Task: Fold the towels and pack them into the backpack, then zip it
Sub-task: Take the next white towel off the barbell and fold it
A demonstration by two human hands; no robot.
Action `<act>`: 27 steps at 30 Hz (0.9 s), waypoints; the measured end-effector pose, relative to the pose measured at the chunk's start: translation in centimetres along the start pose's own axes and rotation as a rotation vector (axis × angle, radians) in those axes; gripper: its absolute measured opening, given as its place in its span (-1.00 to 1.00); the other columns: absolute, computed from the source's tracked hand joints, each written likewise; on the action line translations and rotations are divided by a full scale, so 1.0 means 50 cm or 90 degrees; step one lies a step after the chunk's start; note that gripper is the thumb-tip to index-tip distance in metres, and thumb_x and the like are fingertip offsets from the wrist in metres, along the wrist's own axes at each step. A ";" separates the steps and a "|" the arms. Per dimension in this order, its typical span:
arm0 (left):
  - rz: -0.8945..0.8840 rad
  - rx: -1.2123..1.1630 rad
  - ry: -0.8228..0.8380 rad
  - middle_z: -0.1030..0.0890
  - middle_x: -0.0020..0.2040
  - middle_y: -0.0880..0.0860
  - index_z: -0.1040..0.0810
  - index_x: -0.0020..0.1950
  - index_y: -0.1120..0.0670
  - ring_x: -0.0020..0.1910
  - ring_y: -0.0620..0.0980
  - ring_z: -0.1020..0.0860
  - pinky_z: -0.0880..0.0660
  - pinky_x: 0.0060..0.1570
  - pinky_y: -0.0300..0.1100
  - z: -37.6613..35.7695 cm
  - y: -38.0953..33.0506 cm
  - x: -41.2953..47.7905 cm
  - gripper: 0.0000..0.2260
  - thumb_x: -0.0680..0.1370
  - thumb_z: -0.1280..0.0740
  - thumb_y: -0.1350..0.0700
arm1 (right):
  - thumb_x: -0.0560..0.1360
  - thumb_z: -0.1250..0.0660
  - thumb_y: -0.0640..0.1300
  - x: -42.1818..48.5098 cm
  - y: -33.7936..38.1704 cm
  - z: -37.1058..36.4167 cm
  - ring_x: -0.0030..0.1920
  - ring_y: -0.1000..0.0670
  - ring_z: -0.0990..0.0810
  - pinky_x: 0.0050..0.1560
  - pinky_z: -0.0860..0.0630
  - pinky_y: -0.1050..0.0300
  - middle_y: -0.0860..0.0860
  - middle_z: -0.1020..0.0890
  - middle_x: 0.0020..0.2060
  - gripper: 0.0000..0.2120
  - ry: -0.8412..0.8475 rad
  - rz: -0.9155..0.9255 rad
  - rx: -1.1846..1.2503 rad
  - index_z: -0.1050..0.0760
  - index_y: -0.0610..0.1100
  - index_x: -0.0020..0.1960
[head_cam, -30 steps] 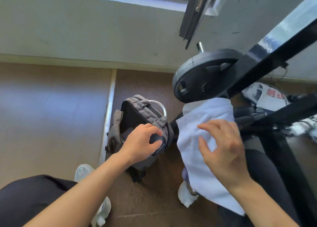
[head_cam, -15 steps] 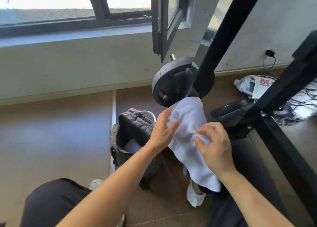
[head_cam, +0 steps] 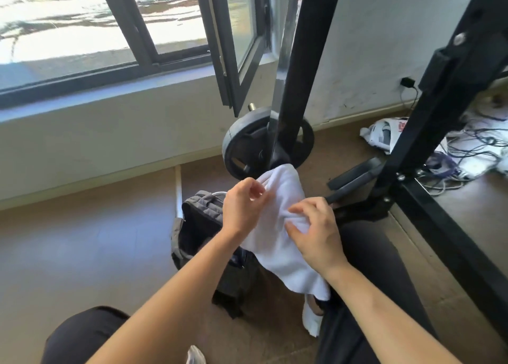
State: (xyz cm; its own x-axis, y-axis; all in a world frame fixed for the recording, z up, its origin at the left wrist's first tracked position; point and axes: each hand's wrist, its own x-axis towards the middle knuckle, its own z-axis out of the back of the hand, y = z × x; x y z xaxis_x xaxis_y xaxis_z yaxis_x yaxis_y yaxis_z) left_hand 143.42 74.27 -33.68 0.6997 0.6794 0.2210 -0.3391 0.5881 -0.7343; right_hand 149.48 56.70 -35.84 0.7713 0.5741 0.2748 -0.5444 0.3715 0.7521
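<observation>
The left hand has its fingers curled in, thumb and forefinger pinching the upper left edge of a white towel. The right hand sits just beside it, fingers bent, their tips gathering a ridge of cloth in the middle of the towel. Both hands are clamped on the same towel and lie close together without touching.

The towel is draped over the person's right knee, which is in dark trousers. Its far end reaches up toward a black weight plate and its near end hangs down above a white shoe.

Just left of the towel a grey backpack stands on the brown floor between the legs. Its top is unzipped and gaping, and the left forearm partly covers it. What lies inside is too dark to tell.

A black rack upright rises behind the plate, and an open window is beyond it. A tangle of cables lies on the floor at far right.
</observation>
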 end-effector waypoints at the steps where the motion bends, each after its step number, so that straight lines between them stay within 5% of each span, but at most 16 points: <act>1: -0.004 -0.003 0.024 -0.63 -0.15 -0.09 -0.55 -0.17 -0.02 -0.11 -0.07 -0.59 -0.51 -0.14 -0.15 0.000 0.003 -0.002 -0.83 0.51 -0.49 -0.03 | 0.45 -0.52 -0.11 0.000 0.000 -0.001 0.11 0.02 -0.49 0.10 -0.62 0.02 0.14 -0.43 0.07 -0.74 -0.001 -0.002 0.003 -0.57 0.00 0.10; 5: -0.034 -0.070 0.095 -0.60 -0.20 -0.07 -0.44 -0.05 0.00 -0.20 -0.01 -0.58 -0.58 -0.13 0.05 0.011 -0.018 -0.026 -0.78 0.57 -0.37 -0.11 | 0.43 -0.56 -0.11 -0.003 0.002 0.004 0.16 0.01 -0.50 0.14 -0.61 -0.01 0.03 -0.45 0.20 -0.42 -0.030 -0.030 0.051 -0.40 -0.04 0.37; 8: -0.131 -0.080 0.103 -0.49 -0.31 -0.11 -0.35 -0.02 -0.04 -0.33 -0.01 -0.50 -0.54 -0.25 0.02 0.019 -0.061 -0.080 -0.82 0.58 -0.28 -0.10 | 0.44 -0.54 -0.05 -0.005 0.014 0.013 0.22 0.10 -0.40 0.13 -0.50 0.21 -0.07 -0.30 0.38 -0.16 -0.038 -0.027 0.075 -0.16 0.01 0.59; 12: -0.167 -0.142 0.199 -0.44 -0.33 -0.09 -0.36 -0.02 -0.05 -0.37 -0.02 -0.40 -0.41 -0.34 -0.02 0.019 -0.105 -0.163 -0.85 0.59 -0.32 -0.03 | 0.49 -0.33 0.18 -0.008 0.024 0.019 0.13 0.05 -0.44 0.11 -0.53 0.16 -0.10 -0.34 0.29 -0.41 -0.066 0.038 -0.012 -0.41 -0.02 0.46; 15: -0.143 -0.208 0.227 -0.42 -0.30 -0.18 -0.45 0.01 0.01 -0.32 -0.15 -0.38 -0.35 -0.28 -0.24 0.017 -0.104 -0.207 -0.83 0.60 -0.40 -0.01 | 0.42 -0.40 0.06 -0.016 0.021 0.028 0.08 -0.02 -0.51 0.07 -0.59 0.04 -0.08 -0.43 0.17 -0.64 -0.072 0.015 0.008 -0.57 -0.10 0.14; 17: -0.076 -0.277 0.209 -0.49 -0.21 -0.19 -0.50 0.05 -0.01 -0.25 -0.17 -0.44 -0.41 -0.22 -0.21 0.015 -0.087 -0.215 -0.85 0.62 -0.36 -0.06 | 0.48 -0.29 0.01 -0.019 0.022 0.041 0.01 0.00 -0.51 0.04 -0.57 0.05 -0.08 -0.46 0.09 -0.75 -0.102 -0.007 0.034 -0.54 -0.15 0.01; 20: -0.062 -0.268 0.164 -0.59 0.08 -0.07 -0.55 0.18 -0.05 0.05 -0.09 -0.57 -0.52 0.08 -0.04 0.008 -0.054 -0.198 -0.81 0.69 -0.19 -0.05 | 0.50 -0.13 0.06 -0.022 0.023 0.062 -0.07 0.04 -0.47 -0.04 -0.49 0.24 -0.09 -0.47 0.03 -0.66 -0.120 -0.026 0.036 -0.48 -0.21 -0.04; 23: -0.123 -0.176 0.219 -0.52 0.35 -0.16 -0.51 0.38 -0.02 0.41 -0.19 -0.41 -0.28 0.43 -0.19 -0.004 -0.039 -0.172 -0.70 0.73 -0.10 0.03 | 0.52 -0.19 0.00 -0.037 0.015 0.084 -0.07 0.00 -0.51 -0.03 -0.51 0.23 -0.08 -0.50 -0.01 -0.72 -0.104 -0.032 0.073 -0.47 -0.22 -0.05; 25: -0.103 -0.180 0.257 -0.50 0.41 -0.14 -0.50 0.44 0.01 0.47 -0.19 -0.35 -0.24 0.51 -0.15 -0.012 -0.038 -0.155 -0.63 0.72 -0.06 -0.03 | 0.57 -0.29 -0.10 -0.044 0.015 0.109 -0.05 0.00 -0.58 0.00 -0.59 0.06 -0.06 -0.56 -0.02 -0.86 -0.115 -0.075 0.119 -0.49 -0.18 -0.01; 27: -0.114 -0.149 0.257 -0.49 0.42 -0.08 -0.53 0.43 0.03 0.48 -0.13 -0.36 -0.28 0.51 -0.06 -0.021 -0.034 -0.146 -0.62 0.72 -0.08 -0.02 | 0.55 -0.40 -0.17 -0.053 0.021 0.140 -0.06 0.03 -0.62 -0.04 -0.59 0.18 -0.01 -0.60 -0.08 -0.88 -0.151 -0.115 0.137 -0.51 -0.20 0.01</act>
State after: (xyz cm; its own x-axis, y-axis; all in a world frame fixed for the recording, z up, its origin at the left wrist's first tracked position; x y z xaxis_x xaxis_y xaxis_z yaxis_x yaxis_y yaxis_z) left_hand 139.58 67.85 -34.70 0.9370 0.3263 0.1249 -0.0737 0.5338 -0.8424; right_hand 149.17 50.47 -31.57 0.9176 0.3180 0.2386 -0.3302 0.2754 0.9029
